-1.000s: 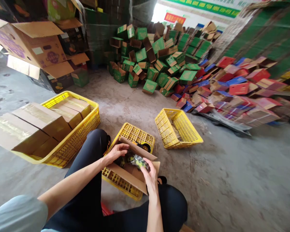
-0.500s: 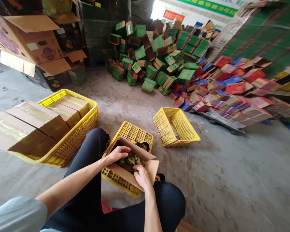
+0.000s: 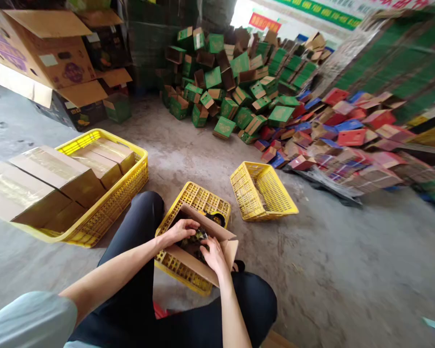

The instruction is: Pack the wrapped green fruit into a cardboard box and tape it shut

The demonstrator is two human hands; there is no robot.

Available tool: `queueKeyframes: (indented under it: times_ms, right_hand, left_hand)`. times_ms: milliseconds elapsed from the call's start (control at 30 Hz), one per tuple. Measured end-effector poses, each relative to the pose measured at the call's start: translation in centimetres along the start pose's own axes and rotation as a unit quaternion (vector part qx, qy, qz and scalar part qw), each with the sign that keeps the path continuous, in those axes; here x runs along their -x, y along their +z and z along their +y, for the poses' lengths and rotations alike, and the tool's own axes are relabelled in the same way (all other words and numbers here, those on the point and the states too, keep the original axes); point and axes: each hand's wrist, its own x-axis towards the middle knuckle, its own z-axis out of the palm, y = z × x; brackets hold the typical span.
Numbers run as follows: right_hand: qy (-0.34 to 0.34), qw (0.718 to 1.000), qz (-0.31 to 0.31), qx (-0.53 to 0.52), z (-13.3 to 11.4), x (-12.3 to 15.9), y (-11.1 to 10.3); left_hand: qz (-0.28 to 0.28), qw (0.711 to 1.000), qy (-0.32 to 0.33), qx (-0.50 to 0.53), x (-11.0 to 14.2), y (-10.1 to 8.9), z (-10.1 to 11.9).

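An open cardboard box (image 3: 190, 257) stands on an upturned yellow plastic crate (image 3: 184, 279) between my legs. Inside it, a shiny clear plastic pack (image 3: 200, 235) with dark and yellow-green contents sits between my hands; what the contents are is too small to tell. My left hand (image 3: 183, 230) reaches over the left side, its curled fingers against the pack. From the right, my right hand (image 3: 213, 253) grips the pack's near side with bent fingers. Just behind the box, a black and yellow tape dispenser (image 3: 220, 220) rests on the crate.
At left, a yellow crate (image 3: 147, 166) holds several taped cardboard boxes (image 3: 54, 166). A tilted yellow basket (image 3: 244, 191) lies right of centre. Heaps of green boxes (image 3: 224, 126) and red and blue boxes (image 3: 351, 137) cover the floor behind. Large open cartons (image 3: 67, 60) stand back left.
My hands have come closer together, and the plastic pack now shows higher between them. My right hand has lifted slightly from deeper in the box. The view has shifted a little.
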Motion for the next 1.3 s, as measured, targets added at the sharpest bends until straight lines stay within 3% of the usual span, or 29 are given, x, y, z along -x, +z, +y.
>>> queueKeyframes:
  times_ms: [233, 467, 533, 600, 667, 733, 800, 900, 1100, 1300]
  right_hand:
    - [0.064, 0.997, 0.003, -0.048, -1.5, -2.0, 0.8]
    - [0.112, 0.971, 0.083, -0.193, -1.9, 0.9, -0.6]
    - [0.126, 0.941, 0.121, -0.290, -1.8, 2.0, -1.3]
    - [0.134, 0.883, 0.167, -0.417, -1.6, 3.0, -1.8]
    - [0.131, 0.826, 0.196, -0.513, -1.5, 3.6, -2.0]
    - [0.121, 0.806, 0.199, -0.544, -1.4, 4.0, -1.9]
    - [0.113, 0.803, 0.193, -0.553, -1.4, 4.1, -1.7]
    - [0.100, 0.808, 0.179, -0.552, -1.5, 4.2, -1.3]
    - [0.059, 0.828, 0.132, -0.542, -1.9, 4.0, -0.6]
    - [0.062, 0.871, 0.107, -0.476, -2.2, 3.7, -0.3]
  left_hand:
    - [0.009, 1.000, 0.000, 0.009, -0.2, -0.2, 0.0]
    - [0.036, 0.999, 0.011, 0.020, -0.5, -0.4, 0.2]
    - [0.041, 0.999, 0.011, 0.028, -0.4, -0.3, 0.5]
    - [0.034, 0.998, -0.013, 0.052, -0.1, -0.1, 1.0]
    - [-0.001, 0.993, -0.065, 0.096, 0.2, 0.2, 1.6]
    - [-0.065, 0.981, -0.118, 0.142, 0.7, 0.6, 2.0]
    - [-0.132, 0.971, -0.121, 0.160, 1.2, 0.8, 2.4]
    - [-0.178, 0.974, -0.049, 0.130, 1.8, 1.0, 2.8]
    - [-0.134, 0.988, 0.026, 0.072, 2.2, 0.5, 3.6]
    - [-0.157, 0.985, 0.036, 0.053, 1.9, 0.5, 3.0]
